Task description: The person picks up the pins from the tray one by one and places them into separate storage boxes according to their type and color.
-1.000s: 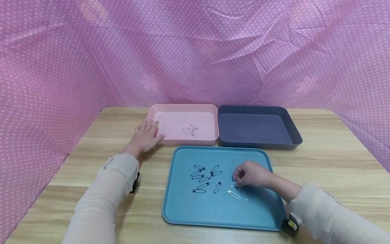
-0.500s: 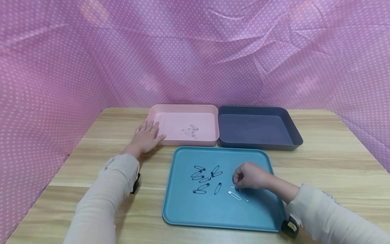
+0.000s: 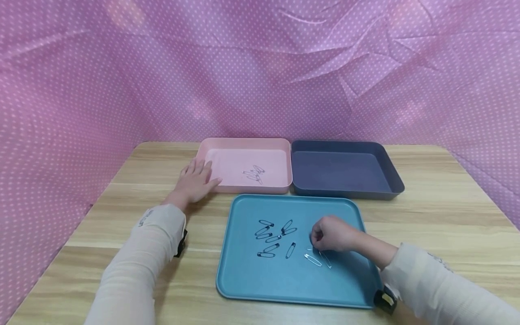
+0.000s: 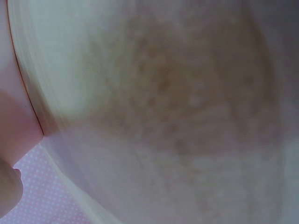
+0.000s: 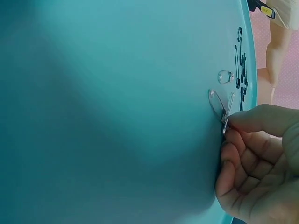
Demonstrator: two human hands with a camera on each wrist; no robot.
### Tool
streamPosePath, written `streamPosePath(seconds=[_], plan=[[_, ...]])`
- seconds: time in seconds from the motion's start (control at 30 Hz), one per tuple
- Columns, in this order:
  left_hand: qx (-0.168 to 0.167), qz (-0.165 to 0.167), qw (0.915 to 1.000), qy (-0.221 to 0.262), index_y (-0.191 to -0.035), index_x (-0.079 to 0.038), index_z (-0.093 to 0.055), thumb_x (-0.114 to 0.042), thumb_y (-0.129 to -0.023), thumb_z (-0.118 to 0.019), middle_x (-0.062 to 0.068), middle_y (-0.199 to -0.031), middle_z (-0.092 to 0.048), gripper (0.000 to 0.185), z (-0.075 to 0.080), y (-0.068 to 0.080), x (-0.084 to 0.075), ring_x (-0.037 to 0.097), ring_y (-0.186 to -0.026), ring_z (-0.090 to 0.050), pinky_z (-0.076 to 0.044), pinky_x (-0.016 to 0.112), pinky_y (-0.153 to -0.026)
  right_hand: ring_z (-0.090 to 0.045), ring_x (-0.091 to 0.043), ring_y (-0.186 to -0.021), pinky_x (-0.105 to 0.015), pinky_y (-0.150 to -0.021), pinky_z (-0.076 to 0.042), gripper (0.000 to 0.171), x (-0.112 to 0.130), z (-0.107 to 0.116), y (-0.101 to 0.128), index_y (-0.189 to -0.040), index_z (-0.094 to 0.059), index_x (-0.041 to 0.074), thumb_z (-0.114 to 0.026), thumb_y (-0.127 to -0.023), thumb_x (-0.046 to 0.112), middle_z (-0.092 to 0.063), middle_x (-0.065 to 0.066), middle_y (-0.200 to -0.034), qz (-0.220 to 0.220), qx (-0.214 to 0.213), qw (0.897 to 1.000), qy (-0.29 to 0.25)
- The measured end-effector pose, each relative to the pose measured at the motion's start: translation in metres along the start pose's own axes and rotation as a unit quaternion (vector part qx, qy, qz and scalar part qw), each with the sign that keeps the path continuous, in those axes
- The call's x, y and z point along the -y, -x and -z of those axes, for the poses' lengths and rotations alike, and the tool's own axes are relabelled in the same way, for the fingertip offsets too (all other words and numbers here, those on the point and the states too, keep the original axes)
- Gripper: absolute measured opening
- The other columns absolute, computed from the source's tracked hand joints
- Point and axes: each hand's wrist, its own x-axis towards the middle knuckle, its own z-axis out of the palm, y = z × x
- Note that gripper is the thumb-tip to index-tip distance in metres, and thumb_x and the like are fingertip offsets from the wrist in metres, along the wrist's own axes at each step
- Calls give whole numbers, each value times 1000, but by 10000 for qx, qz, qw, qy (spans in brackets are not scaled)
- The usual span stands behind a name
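Teal tray, silver pins, white-dotted pink cloth

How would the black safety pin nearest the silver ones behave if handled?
Likely light and stiff: the black safety pin looks like slender wire. Lying flat on the smooth-looking blue tray, it would probably slide, not roll.

Safety pins lie on a tray before two side-by-side boxes.

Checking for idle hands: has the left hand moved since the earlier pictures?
No, not visibly: against the pink tray, the left hand stays at its left end.
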Motion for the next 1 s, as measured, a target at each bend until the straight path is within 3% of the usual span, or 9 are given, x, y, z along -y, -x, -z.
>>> streamPosePath(seconds=[0.53, 1.0], plan=[[-22, -23, 10000, 20, -138, -3, -9, -55, -88, -23, 22, -141, -3, 74, 1, 1, 1, 38, -126, 6, 0, 50, -99, -47, -11, -55, -24, -51, -40, 16, -1, 3, -2, -61, -59, 12, -61, -75, 4, -51, 5, -57, -127, 87, 9998, -140], [-31, -80, 10000, 41, -138, -2, -9, -54, -88, -23, 22, -141, -2, 74, 0, -1, 3, 38, -126, 7, 1, 50, -99, -46, -10, -52, -23, -47, -40, 16, 6, -2, 2, -59, -57, 14, -65, -70, 6, -49, 5, -54, -186, 64, 9988, 458]])
